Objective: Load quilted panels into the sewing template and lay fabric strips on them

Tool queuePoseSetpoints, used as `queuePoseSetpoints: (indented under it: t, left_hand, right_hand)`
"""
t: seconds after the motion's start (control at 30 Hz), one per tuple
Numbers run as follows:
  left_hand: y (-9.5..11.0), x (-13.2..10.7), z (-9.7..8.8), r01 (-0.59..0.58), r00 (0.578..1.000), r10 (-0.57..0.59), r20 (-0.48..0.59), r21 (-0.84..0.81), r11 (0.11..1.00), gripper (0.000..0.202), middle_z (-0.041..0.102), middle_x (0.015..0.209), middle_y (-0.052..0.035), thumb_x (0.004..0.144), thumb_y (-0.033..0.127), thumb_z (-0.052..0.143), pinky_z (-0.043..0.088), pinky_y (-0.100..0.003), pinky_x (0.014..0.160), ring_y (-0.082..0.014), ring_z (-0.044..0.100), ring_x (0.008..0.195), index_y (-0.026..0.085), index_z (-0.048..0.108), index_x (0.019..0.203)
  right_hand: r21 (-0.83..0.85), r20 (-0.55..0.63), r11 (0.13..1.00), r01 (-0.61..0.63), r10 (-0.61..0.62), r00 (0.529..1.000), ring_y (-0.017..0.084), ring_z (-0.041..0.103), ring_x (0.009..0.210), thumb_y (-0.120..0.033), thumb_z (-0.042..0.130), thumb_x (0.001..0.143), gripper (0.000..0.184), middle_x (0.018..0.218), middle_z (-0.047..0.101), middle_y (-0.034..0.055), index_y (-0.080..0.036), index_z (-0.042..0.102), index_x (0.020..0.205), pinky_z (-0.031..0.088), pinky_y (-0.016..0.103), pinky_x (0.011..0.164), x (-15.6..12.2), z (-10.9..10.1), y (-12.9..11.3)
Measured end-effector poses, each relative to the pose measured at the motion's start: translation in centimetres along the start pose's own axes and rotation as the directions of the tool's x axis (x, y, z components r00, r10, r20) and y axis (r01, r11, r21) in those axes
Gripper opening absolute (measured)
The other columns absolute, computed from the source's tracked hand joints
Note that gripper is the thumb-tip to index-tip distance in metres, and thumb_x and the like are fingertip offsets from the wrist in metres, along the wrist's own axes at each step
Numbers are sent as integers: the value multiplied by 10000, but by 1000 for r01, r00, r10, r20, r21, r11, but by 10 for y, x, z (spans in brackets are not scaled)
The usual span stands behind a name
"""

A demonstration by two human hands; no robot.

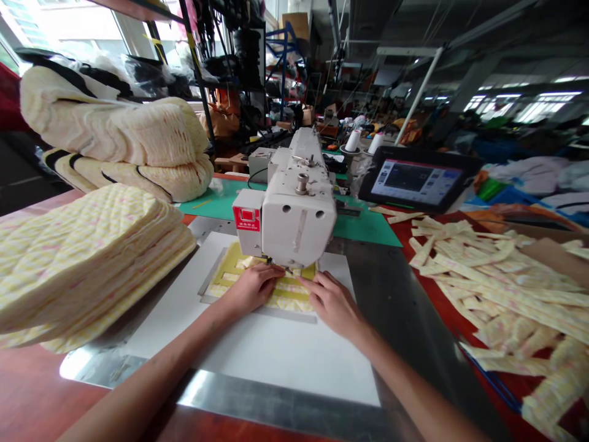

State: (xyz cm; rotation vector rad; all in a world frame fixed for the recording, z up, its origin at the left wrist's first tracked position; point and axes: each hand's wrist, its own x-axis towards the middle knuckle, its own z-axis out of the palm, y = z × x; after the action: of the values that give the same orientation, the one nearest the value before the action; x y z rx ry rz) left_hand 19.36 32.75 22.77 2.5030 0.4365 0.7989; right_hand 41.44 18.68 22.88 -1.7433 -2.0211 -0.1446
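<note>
Under the head of a white sewing machine [299, 209] lies a yellow template frame [234, 261] with slots, on a white sheet [285, 356]. Pale yellow patterned quilted fabric [289, 302] shows through and around the frame. My left hand [253, 285] rests on the frame, fingers bent together near the needle area; what they pinch, if anything, is hidden. My right hand [332, 301] is at the frame's right side, index finger stretched toward the needle and touching the fabric, the other fingers partly curled. The needle tip is hidden.
A thick stack of quilted pieces [92, 258] stands at the left, with bundled cream padding [124, 132] behind it. Loose fabric strips [497, 270] heap on the right beside a lit control screen [416, 181]. White thread cones [353, 140] stand behind the machine.
</note>
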Motion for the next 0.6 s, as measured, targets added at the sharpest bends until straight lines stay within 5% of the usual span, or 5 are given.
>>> queuePoseSetpoints:
  t: [0.23, 0.6]
  left_hand:
    - [-10, 3, -7, 60, 998, -58, -33, 42, 997, 324, 742, 992, -104, 939, 115, 509, 569, -298, 802, -200, 700, 869, 167, 773, 1120]
    - [-4, -15, -17, 51, 999, -51, 0, -60, 997, 295, 739, 1178, -91, 969, 121, 494, 539, -333, 989, -193, 693, 1086, 179, 744, 1114]
  right_hand:
    - [-4, -91, 997, 77, -77, 993, 75, 612, 917, -169, 483, 956, 382, 946, 652, 33, -298, 705, 1240, 542, 205, 845, 11, 6, -3]
    - [151, -2, 988, -30, 30, 1000, 74, 639, 940, -169, 479, 956, 379, 996, 663, 17, -311, 702, 1227, 538, 198, 863, 1, 11, -20]
